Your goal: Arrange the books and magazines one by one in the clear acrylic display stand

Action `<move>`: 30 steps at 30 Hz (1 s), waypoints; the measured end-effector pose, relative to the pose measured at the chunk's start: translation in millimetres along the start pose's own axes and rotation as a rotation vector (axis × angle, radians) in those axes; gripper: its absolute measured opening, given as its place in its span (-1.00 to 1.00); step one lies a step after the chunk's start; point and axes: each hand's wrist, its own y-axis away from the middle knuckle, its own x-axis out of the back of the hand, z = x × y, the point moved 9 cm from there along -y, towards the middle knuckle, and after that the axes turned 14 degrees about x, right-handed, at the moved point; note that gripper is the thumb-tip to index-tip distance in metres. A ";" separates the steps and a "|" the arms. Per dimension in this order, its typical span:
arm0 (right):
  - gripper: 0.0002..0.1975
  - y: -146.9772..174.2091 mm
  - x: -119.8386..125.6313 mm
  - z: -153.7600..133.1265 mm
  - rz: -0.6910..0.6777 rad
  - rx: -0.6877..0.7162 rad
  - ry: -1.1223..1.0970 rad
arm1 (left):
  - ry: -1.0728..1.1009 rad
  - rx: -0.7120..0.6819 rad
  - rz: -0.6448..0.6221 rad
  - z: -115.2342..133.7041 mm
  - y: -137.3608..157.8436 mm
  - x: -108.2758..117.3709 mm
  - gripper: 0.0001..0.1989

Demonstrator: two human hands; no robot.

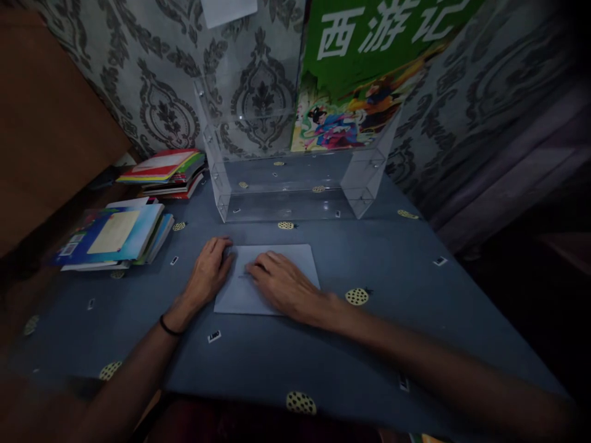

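A pale rectangular sheet of paper lies flat on the blue tablecloth in front of me, with a small faint dark mark near its left part. Resting at its left edge is my left hand, palm down, fingers loosely bent and thumb apart, with a dark band around the wrist. On top of the paper lies my right hand, its fingers curled in and drawn together near the mark. Whatever those fingers hold, if anything, is hidden and dim. The right hand and forearm cover the paper's lower right part.
Behind the paper stands a clear acrylic rack holding a green illustrated book. Two stacks of books, a nearer blue-covered one and a farther red-topped one, sit at the left. The patterned tablecloth reaches the table's right edge.
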 end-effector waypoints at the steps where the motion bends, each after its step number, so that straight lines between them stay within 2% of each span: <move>1: -0.77 -8.1 -4.5 -2.2 -0.019 0.005 0.010 | 0.003 0.005 0.003 -0.7 0.2 0.5 -0.84; 7: -0.71 -27.6 -14.9 2.5 -0.083 -0.077 0.068 | -0.040 -0.025 0.029 -0.5 4.6 0.9 -0.84; 17: -0.64 -16.1 0.5 11.6 -0.068 -0.180 0.072 | -0.132 -0.047 0.036 2.3 7.3 2.8 -0.76; 25: -0.71 3.5 2.2 26.6 -0.064 -0.245 0.106 | -0.140 -0.054 0.023 5.0 8.0 3.0 -0.72; 30: -0.73 7.2 5.3 26.4 -0.035 -0.244 0.116 | -0.188 -0.066 0.024 9.1 8.8 4.1 -0.72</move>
